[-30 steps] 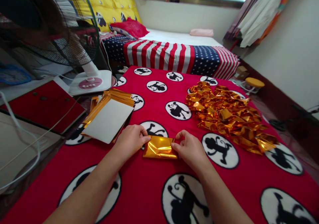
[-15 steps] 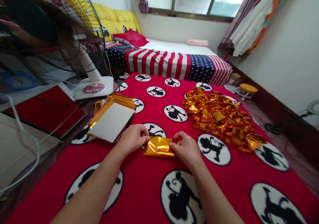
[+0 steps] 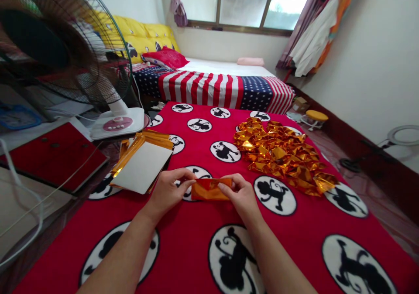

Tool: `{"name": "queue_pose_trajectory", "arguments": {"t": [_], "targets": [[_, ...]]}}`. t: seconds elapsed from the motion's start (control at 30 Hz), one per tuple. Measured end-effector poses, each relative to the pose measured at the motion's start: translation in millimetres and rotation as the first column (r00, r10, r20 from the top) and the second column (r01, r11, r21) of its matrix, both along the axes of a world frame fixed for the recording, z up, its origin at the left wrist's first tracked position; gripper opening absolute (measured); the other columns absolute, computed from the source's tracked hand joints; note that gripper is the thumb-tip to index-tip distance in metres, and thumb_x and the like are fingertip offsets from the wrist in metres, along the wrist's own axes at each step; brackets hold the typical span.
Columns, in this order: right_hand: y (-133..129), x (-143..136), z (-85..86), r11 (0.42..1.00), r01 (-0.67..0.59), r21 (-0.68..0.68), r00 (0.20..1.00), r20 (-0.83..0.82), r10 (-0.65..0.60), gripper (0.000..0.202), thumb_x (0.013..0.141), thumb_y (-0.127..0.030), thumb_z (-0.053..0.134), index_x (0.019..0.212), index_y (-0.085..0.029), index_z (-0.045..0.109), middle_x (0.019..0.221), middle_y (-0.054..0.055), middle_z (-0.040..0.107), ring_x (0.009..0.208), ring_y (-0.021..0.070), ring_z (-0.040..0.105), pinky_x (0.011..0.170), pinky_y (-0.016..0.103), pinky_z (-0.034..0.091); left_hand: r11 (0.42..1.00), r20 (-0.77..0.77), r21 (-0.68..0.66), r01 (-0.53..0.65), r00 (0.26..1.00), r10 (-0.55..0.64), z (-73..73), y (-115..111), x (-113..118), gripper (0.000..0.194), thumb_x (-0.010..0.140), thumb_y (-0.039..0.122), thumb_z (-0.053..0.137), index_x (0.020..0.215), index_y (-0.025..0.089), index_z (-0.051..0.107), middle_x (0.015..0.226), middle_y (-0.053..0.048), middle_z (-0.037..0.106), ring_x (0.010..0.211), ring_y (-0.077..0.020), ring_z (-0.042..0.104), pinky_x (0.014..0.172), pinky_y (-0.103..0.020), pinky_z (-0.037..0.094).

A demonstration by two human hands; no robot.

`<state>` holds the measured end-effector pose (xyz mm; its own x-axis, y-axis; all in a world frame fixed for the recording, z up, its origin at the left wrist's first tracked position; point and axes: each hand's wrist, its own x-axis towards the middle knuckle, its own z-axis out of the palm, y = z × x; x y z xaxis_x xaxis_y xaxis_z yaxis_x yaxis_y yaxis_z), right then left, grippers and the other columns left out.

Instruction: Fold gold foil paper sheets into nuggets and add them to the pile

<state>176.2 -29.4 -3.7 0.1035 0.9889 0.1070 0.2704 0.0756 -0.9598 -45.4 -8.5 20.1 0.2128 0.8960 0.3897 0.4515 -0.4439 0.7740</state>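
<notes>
Between my two hands is a folded piece of gold foil paper, its surface orange and shiny. My left hand pinches its left end between thumb and fingers. The right end is gripped by my right hand, with the thumb on the near face. A stack of flat gold sheets with a pale sheet on top lies to the left of my left hand. Several folded gold foil pieces are heaped to the right, beyond my right hand.
A red cloth with monkey prints covers the surface under my hands. A fan stands at the left, beside a red panel. Farther back is a bed. A yellow stool stands on the floor at the right.
The foil piece has tilted in my hands, showing a narrower, more orange face than the bright gold one before. Both hands still hold its ends. The view has shifted slightly.
</notes>
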Motion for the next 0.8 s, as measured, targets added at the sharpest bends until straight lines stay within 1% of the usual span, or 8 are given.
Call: {"name": "queue_pose_trajectory", "arguments": {"t": [0.07, 0.17, 0.33, 0.4, 0.5, 0.63, 0.73, 0.8], "targets": [[0, 0, 2.3, 0.999, -0.021, 0.048, 0.998, -0.050, 0.024, 0.018, 0.074, -0.037, 0.071, 0.073, -0.018, 0.070, 0.071, -0.002, 0.049, 0.064, 0.0122, 0.043, 0.058, 0.025, 0.034, 1.000, -0.004, 0.028, -0.002, 1.000, 0.002, -0.2, -1, -1, 0.007, 0.081, 0.016, 0.064, 0.080, 0.017, 0.072, 0.074, -0.001, 0.073, 0.066, -0.0121, 0.066, 0.065, -0.019, 0.050], [0, 0, 5.0, 0.994, -0.063, 0.086, 0.992, -0.100, 0.071, 0.016, 0.077, -0.034, 0.070, 0.075, -0.019, 0.072, 0.075, 0.001, 0.057, 0.069, 0.0139, 0.050, 0.064, 0.026, 0.037, 1.000, -0.007, 0.030, 0.005, 1.000, -0.005, -1.0, -1, 0, 0.007, 0.080, 0.017, 0.065, 0.080, 0.017, 0.072, 0.074, -0.002, 0.074, 0.066, -0.0126, 0.067, 0.064, -0.019, 0.050], [0, -1, 4.0, 0.994, -0.079, 0.071, 0.980, -0.175, 0.090, 0.016, 0.078, -0.034, 0.070, 0.073, -0.018, 0.072, 0.072, 0.001, 0.060, 0.067, 0.0139, 0.053, 0.062, 0.026, 0.039, 0.998, 0.026, -0.068, -0.002, 1.000, 0.004, -3.0, -2, 2, 0.006, 0.080, 0.020, 0.066, 0.078, 0.017, 0.070, 0.073, -0.002, 0.072, 0.065, -0.0130, 0.066, 0.064, -0.020, 0.050], [-1, -2, 2.9, 0.995, -0.074, 0.072, 0.974, -0.207, 0.088, 0.018, 0.078, -0.033, 0.070, 0.069, -0.018, 0.070, 0.070, 0.000, 0.059, 0.065, 0.0128, 0.052, 0.059, 0.025, 0.038, 0.987, 0.085, -0.158, -0.007, 0.996, 0.021, -4.6, -1, 4, 0.008, 0.080, 0.024, 0.067, 0.076, 0.016, 0.068, 0.071, -0.002, 0.070, 0.063, -0.0127, 0.064, 0.061, -0.021, 0.049], [-2, -4, 1.6, 0.997, -0.049, 0.065, 0.968, -0.242, 0.063, 0.018, 0.078, -0.033, 0.071, 0.069, -0.017, 0.070, 0.070, 0.000, 0.059, 0.065, 0.0125, 0.053, 0.058, 0.023, 0.040, 0.954, 0.251, -0.298, 0.039, 0.967, 0.039, -7.8, -1, 9, 0.014, 0.076, 0.028, 0.070, 0.076, 0.017, 0.062, 0.067, 0.001, 0.066, 0.061, -0.0116, 0.061, 0.058, -0.020, 0.048], [-3, -8, 0.2, 0.999, 0.022, -0.024, 0.948, -0.317, -0.028, 0.021, 0.076, -0.037, 0.072, 0.075, -0.017, 0.071, 0.066, 0.001, 0.062, 0.059, 0.0124, 0.053, 0.055, 0.023, 0.042, 0.929, 0.443, -0.351, 0.119, 0.895, 0.053, -9.8, -1, 19, 0.018, 0.074, 0.027, 0.071, 0.084, 0.018, 0.058, 0.066, 0.003, 0.063, 0.060, -0.0106, 0.059, 0.058, -0.020, 0.047], [-5, -9, -0.8, 0.998, 0.063, -0.026, 0.953, -0.296, -0.068, 0.022, 0.075, -0.038, 0.072, 0.074, -0.016, 0.071, 0.062, 0.000, 0.060, 0.054, 0.0112, 0.050, 0.050, 0.022, 0.039, 0.945, 0.375, -0.310, 0.107, 0.927, 0.018, -6.0, -2, 24, 0.009, 0.076, 0.024, 0.066, 0.075, 0.015, 0.065, 0.071, -0.001, 0.065, 0.066, -0.0120, 0.060, 0.061, -0.021, 0.046], [-5, -9, -0.8, 0.998, 0.067, -0.003, 0.966, -0.251, -0.066, 0.021, 0.076, -0.037, 0.072, 0.073, -0.016, 0.071, 0.060, 0.000, 0.060, 0.053, 0.0105, 0.048, 0.049, 0.022, 0.038, 0.956, 0.280, -0.276, 0.099, 0.960, -0.018, -1.8, -4, 26, 0.012, 0.077, 0.022, 0.061, 0.071, 0.015, 0.069, 0.075, -0.004, 0.067, 0.073, -0.0144, 0.062, 0.065, -0.022, 0.047]]}}
